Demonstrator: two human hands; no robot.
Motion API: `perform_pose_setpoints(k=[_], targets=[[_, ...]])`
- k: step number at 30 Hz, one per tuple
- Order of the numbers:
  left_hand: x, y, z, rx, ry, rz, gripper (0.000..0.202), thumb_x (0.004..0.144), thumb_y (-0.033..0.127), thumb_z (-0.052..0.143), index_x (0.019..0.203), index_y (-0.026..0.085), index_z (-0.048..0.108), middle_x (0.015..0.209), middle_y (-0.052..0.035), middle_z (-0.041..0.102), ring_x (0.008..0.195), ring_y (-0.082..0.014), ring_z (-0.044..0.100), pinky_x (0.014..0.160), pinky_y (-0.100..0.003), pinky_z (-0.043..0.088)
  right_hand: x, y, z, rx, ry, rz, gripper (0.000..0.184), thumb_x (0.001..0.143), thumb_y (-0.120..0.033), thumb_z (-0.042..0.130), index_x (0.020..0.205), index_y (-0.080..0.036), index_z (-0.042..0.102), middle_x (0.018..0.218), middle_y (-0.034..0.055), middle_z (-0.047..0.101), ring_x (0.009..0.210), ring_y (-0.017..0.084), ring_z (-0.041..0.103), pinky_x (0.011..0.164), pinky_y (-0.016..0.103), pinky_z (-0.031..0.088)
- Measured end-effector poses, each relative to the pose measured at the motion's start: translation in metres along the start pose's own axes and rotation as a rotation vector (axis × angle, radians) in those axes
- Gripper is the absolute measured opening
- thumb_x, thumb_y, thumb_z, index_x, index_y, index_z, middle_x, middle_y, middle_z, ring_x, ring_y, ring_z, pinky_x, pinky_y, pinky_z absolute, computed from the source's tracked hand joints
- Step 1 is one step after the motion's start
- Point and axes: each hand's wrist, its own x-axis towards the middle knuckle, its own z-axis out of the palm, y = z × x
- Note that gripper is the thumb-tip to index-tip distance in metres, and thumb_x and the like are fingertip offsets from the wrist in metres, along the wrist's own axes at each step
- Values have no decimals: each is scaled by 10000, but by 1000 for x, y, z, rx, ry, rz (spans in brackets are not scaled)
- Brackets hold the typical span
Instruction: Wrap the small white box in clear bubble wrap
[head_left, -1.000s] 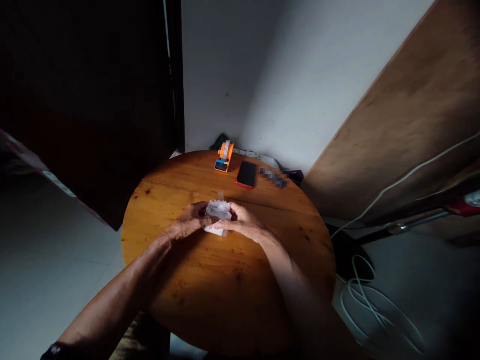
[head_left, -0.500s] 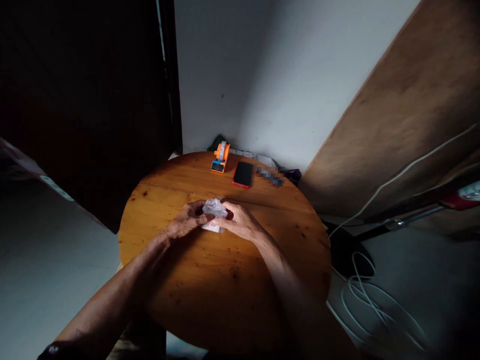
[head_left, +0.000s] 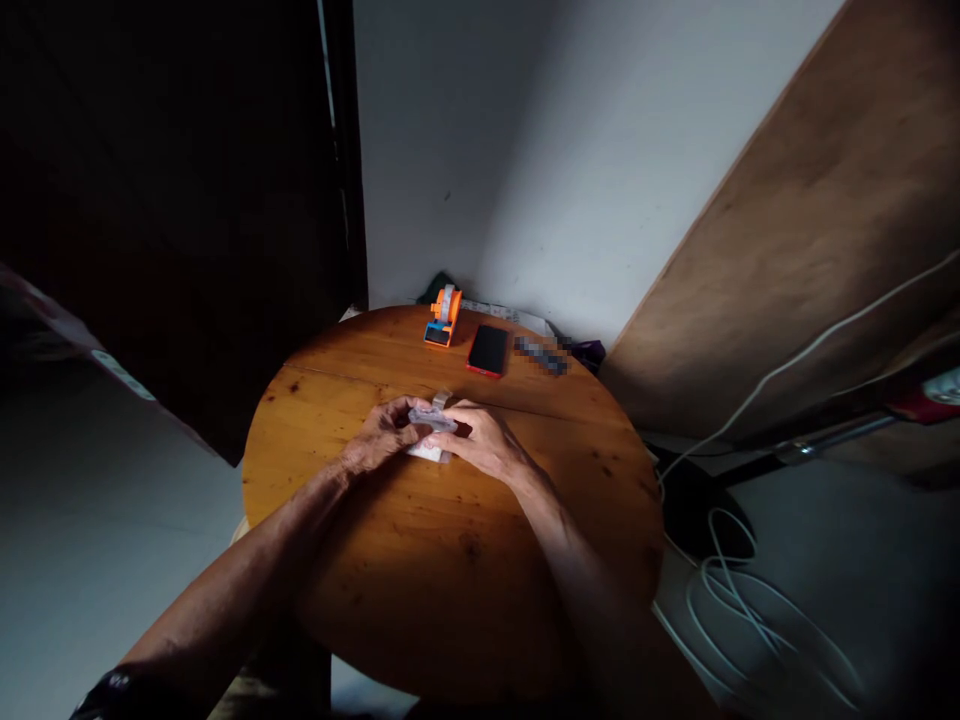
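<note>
A small clear plastic package [head_left: 433, 419] is between my hands, over the middle of the round table [head_left: 420, 590]. My left hand [head_left: 384, 437] grips its left side, thumb in front and fingers behind. On the right side my right hand [head_left: 484, 440] pinches it in the same way. Under the plastic, near my thumbs, shows a white piece [head_left: 427, 452] with faint reddish print; whether it is joined to the package I cannot tell. A pale, shiny strip [head_left: 442, 398] sticks up behind the package. The fingers hide much of both.
An orange tape dispenser [head_left: 442, 318] stands at the table's back edge. Right of it lie a dark-screened phone [head_left: 488, 350] with a red edge and a blurred-out object [head_left: 541, 355]. A white wall [head_left: 480, 150] rises behind. White cable [head_left: 739, 590] coils on the floor at right.
The clear package has tipped and now looks flatter and narrower from above, with more of the pale strip showing behind it. Both hands keep their grip. The view has shifted slightly.
</note>
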Motion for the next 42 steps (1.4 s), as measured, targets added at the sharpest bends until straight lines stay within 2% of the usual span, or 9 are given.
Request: perform_pose_setpoints(k=[6,10,14,20,26,30,35,37,42], targets=[[5,-1,1,1,5,45,529,643,422,850,1055,166,637,1022,-68,710,869,-183,650,792,-293,486,0,-1,7,-33,123,4,124,798,-230,688,909,-177,711,987,57,651,886,175,612,787,297,456],[6,0,0,-15,9,57,554,643,402,859,1090,169,628,1043,-59,693,891,-176,638,806,-286,482,1,3,8,109,122,84,250,802,-269,652,1033,-179,684,899,35,688,809,176,627,727,291,457],[5,0,-1,-31,-12,34,649,663,340,857,1222,180,568,1058,-53,663,917,-179,619,811,-288,485,4,9,11,258,172,117,233,825,-389,609,904,-179,673,762,10,652,681,151,583,623,263,434],[5,-2,-4,-3,-68,57,864,675,335,848,1402,177,409,1075,-80,631,928,-203,605,794,-308,492,7,14,24,457,230,161,303,814,-470,626,899,-183,670,797,22,674,717,161,599,636,260,460],[1,2,-2,60,-69,55,882,700,374,825,1435,179,379,1137,-106,609,919,-183,606,765,-279,491,9,9,26,448,306,81,265,822,-443,605,848,-194,692,848,43,687,751,176,620,674,274,480],[1,-1,0,118,-17,66,866,700,444,803,1418,165,407,1051,-89,632,876,-186,605,718,-274,488,7,1,27,419,303,68,228,847,-386,561,804,-193,673,770,29,673,701,172,610,652,268,475],[2,3,-1,351,121,48,655,762,491,722,1285,134,556,1022,-93,678,915,-225,626,761,-308,493,3,-6,30,249,293,85,185,862,-262,496,833,-215,673,819,16,685,762,178,631,730,279,490],[3,4,-4,383,126,39,584,764,487,717,1212,127,610,1034,-99,692,941,-239,631,789,-320,497,2,-5,32,157,278,69,209,884,-233,473,863,-227,680,859,20,685,834,189,640,800,293,491],[5,-1,-15,160,48,-3,653,732,409,752,1291,146,541,1117,-103,692,950,-219,652,815,-315,503,3,2,36,21,295,-40,240,916,-192,454,912,-225,691,909,33,693,910,195,638,879,305,485]])
